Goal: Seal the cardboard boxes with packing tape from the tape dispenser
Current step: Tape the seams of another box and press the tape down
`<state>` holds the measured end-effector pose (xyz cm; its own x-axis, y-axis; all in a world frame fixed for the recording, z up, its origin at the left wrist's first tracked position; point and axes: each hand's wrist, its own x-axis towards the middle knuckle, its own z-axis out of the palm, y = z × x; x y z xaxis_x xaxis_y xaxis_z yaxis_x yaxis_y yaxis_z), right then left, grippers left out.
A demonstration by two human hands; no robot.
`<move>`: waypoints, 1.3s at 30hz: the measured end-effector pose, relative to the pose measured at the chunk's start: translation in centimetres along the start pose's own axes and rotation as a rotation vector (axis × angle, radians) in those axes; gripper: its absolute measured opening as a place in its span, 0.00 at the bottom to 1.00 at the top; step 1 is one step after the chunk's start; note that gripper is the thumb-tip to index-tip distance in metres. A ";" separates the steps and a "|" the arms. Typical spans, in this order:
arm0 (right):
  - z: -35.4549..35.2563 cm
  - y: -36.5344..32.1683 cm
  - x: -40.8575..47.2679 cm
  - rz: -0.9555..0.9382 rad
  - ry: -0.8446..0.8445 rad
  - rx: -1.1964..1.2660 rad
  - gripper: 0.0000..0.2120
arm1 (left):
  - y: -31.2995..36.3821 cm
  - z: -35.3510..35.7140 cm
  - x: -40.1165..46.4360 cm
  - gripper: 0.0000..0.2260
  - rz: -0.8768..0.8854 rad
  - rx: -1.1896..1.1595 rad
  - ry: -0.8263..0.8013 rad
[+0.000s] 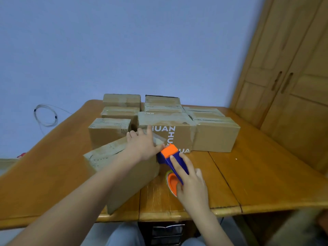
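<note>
From my feed, a plain pale blue wall (124,47) fills everything from nine to one o'clock. At two to four o'clock stands a light wooden wardrobe (292,86) with panelled doors and two dark slotted handles (281,82) side by side. An orange-brown wooden table (248,174) with visible plank seams spreads across the lower half. At nine o'clock a coil of thin clear cable (45,115) hangs against the wall. Light looks soft and even.

Home room; wooden wardrobe (291,89); wooden table (248,174)
</note>
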<state>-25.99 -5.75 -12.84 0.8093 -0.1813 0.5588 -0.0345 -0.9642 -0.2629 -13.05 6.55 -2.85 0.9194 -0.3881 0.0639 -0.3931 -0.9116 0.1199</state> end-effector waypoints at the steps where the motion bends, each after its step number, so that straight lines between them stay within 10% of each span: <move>1: 0.0 -0.1 0.0 -0.001 0.008 -0.020 0.51 | -0.1 0.0 0.0 0.42 0.010 0.000 0.000; 27: -3.1 -4.0 -5.4 0.107 0.044 -0.178 0.53 | -1.2 -0.3 -2.2 0.42 0.274 -0.121 -0.023; 39: -6.3 -6.2 -4.2 0.152 -0.267 -0.293 0.46 | -1.7 -0.3 -1.4 0.43 0.293 -0.171 -0.051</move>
<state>-32.91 -0.20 -8.61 0.9044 -0.3064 0.2970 -0.2993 -0.9516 -0.0702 -13.66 8.63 -2.84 0.7649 -0.6402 0.0709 -0.6328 -0.7263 0.2682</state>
